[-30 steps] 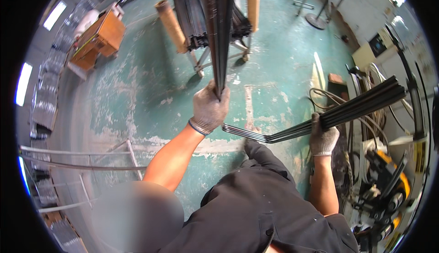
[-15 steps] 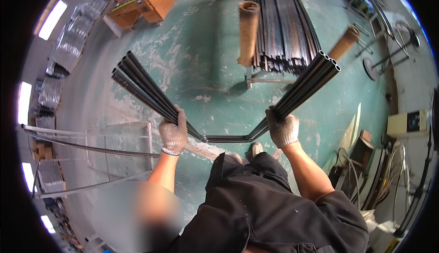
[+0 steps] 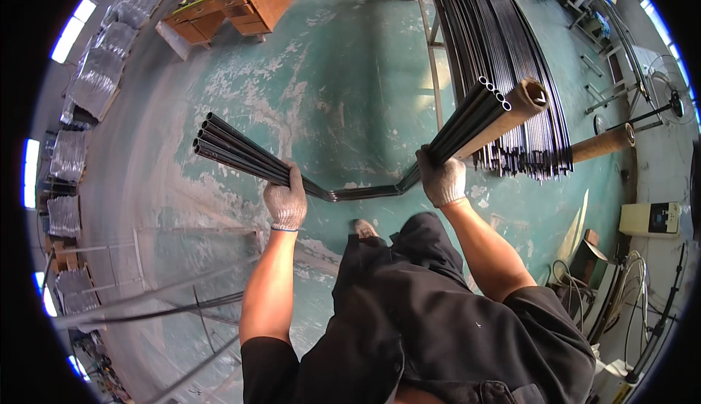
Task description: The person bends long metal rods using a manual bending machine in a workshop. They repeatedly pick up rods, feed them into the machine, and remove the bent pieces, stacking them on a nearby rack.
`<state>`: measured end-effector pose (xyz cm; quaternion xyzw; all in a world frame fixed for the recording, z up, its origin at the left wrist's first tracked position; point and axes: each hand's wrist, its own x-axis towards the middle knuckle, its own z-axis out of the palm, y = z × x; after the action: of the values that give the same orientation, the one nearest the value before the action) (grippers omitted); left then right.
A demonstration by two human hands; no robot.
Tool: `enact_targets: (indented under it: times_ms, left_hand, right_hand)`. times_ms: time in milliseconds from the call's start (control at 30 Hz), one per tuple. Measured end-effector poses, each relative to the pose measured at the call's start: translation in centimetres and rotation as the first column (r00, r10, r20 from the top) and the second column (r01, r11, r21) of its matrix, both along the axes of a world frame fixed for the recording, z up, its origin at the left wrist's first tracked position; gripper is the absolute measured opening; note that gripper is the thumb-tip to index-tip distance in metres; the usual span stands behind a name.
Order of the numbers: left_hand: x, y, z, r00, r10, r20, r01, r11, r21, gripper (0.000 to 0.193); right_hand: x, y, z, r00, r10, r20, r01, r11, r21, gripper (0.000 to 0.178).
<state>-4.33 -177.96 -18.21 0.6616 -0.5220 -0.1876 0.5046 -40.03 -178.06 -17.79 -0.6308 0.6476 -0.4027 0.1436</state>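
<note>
Green workshop floor (image 3: 350,97) — bent black tube bundle (image 3: 365,191), ends at 10 and 2 o'clock; left hand (image 3: 286,201) and right hand (image 3: 442,179) both clamped on it.

I can't see my palms: both gloves wrap the bent black tubes (image 3: 365,191), so the left hand (image 3: 285,203) and right hand (image 3: 442,180) cover the steel where they grip. My torso hides most of my feet; only one shoe tip (image 3: 362,227) shows. The long tube stack (image 3: 504,68) runs off the top edge.
</note>
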Motion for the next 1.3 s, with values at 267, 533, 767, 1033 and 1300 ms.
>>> enact_targets:
  times_ms: [267,533,767,1033,1300]
  left_hand:
    - [7.1,-19.9,-3.1,0.978,0.053,-0.201,-0.036,0.996,0.085,0.029]
    - [9.2,-39.3,-6.8,0.956,0.106,-0.272,-0.061,0.984,0.17,0.033]
    - [9.0,-52.1,-10.0,0.912,0.089,-0.399,0.018,0.967,0.256,0.035]
    - [10.6,-59.1,-19.4,0.928,-0.129,-0.349,0.227,0.94,0.255,0.036]
    - [12.5,-60.5,-28.6,0.907,-0.263,-0.33,0.367,0.877,0.31,0.032]
  right_hand:
    - [9.2,-17.3,-4.5,0.994,-0.106,-0.008,0.106,0.993,0.056,0.029]
    - [13.9,-34.7,-13.9,0.977,-0.211,0.004,0.201,0.939,0.279,0.03]
    - [17.0,-44.3,-20.4,0.888,-0.428,0.166,0.364,0.877,0.312,0.03]
    - [19.2,-48.2,-31.5,0.839,-0.543,0.023,0.478,0.758,0.444,0.036]
    - [20.8,-48.9,-40.4,0.761,-0.649,-0.009,0.601,0.699,0.387,0.028]
